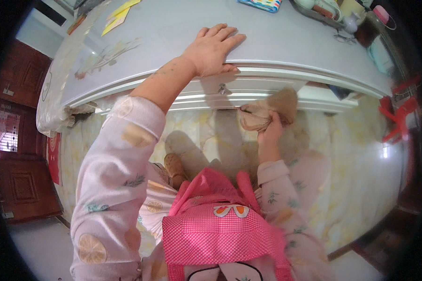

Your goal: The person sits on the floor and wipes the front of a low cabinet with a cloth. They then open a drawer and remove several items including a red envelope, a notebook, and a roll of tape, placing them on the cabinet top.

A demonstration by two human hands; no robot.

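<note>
My left hand (212,51) lies palm down on the pale top (285,38) of a white cabinet, near its front edge. Its fingers are spread, and the thumb reaches over the edge moulding. Lower down and to the right, my right hand (272,131) grips a crumpled beige-brown cloth (284,102). The cloth hangs in front of the cabinet's drawer front (260,84), slightly blurred; whether it touches the panel I cannot tell. A faceted clear knob (223,89) sits on the drawer between my two arms.
Yellow paper (119,17) and a folded colourful cloth (262,4) lie on the cabinet top. A tray (316,14) with several items stands at the back right. Red ribbon-like strips (395,116) hang at the right. Below are marble-patterned floor tiles (355,168).
</note>
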